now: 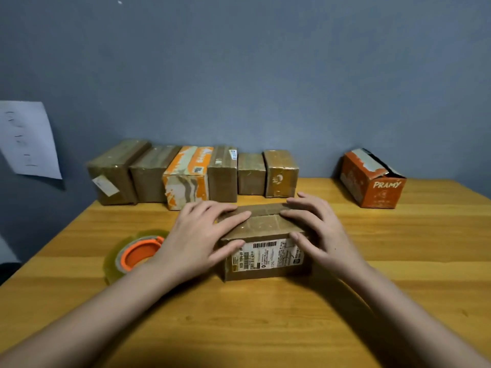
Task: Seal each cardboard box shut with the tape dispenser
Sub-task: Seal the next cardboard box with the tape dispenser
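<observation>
On the table point(265, 328) | left hand point(196, 235), right hand point(316, 227) flat, fingers straight, pressing cardboard box point(265, 251) | tape dispenser point(135, 257) left

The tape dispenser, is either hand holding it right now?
No, the tape dispenser lies on the table beside the left hand, and both it and the right hand rest on the cardboard box.
</observation>
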